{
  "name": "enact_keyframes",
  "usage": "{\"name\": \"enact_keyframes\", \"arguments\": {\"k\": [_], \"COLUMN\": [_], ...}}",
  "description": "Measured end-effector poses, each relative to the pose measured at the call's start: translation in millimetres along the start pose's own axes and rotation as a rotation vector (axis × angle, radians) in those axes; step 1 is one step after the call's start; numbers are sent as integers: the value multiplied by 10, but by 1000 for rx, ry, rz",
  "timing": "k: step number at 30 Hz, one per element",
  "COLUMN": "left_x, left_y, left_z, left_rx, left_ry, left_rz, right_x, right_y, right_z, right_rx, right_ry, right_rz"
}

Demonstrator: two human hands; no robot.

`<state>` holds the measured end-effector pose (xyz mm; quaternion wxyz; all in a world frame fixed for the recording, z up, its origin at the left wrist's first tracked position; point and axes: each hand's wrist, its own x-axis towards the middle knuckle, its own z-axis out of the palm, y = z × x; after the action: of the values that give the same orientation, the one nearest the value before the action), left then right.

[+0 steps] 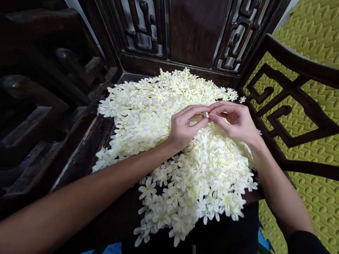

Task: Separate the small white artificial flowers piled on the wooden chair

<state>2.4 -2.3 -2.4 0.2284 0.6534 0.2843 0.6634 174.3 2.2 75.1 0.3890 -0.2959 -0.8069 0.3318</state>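
My left hand and my right hand meet fingertip to fingertip above a wide heap of white artificial flowers. A small white flower, mostly covered by the fingers, shows where they meet. The left thumb and fingers are closed on it. The right thumb and forefinger are pinched against its other side. The loose blossoms have several rounded petals and pale yellow centres. Below my hands a mound of flowers spreads down to the near edge.
The flowers lie on a dark wooden bench with a carved lattice back. An openwork wooden armrest stands on the right. Dark carved furniture fills the left. Yellow-green patterned flooring lies beyond the armrest. One stray blossom lies beside it.
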Motion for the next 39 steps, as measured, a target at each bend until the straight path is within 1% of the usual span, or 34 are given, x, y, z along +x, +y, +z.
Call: {"name": "enact_keyframes", "arguments": {"k": [6, 12, 15, 21, 39], "left_x": [-1, 4, 5, 1, 1], "left_y": [-1, 2, -1, -5, -30], "left_z": [14, 13, 9, 1, 0], "left_rx": [-26, -33, -36, -50, -51], "left_ry": [13, -2, -2, -16, -4], "left_rz": [-6, -11, 0, -5, -28], "right_x": [2, 10, 8, 7, 3], "right_y": [11, 3, -9, -5, -6], "right_z": [8, -7, -17, -26, -25], "right_rx": [-30, 54, 72, 50, -47], "right_ry": [11, -3, -5, -16, -13], "right_rz": [-19, 36, 35, 23, -1]}}
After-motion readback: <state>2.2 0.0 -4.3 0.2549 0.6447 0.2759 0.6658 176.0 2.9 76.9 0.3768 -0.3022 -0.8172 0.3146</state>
